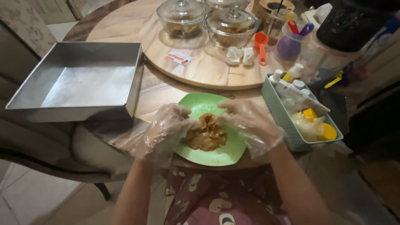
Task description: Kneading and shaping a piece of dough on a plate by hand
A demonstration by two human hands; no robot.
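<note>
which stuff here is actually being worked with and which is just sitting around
In use:
left hand and right hand, both in clear plastic gloves
brown food they touch
green plate under it

Lying about:
empty metal baking pan
lidded glass bowls
orange scoop
green basket of bottles

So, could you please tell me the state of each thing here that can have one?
Left hand: gloved, touching the brown food.
Right hand: gloved, touching the brown food.
Brown food: heaped on the plate.
Green plate: flat on the table.
Metal tray: empty.
Glass dishes: lidded.
</note>
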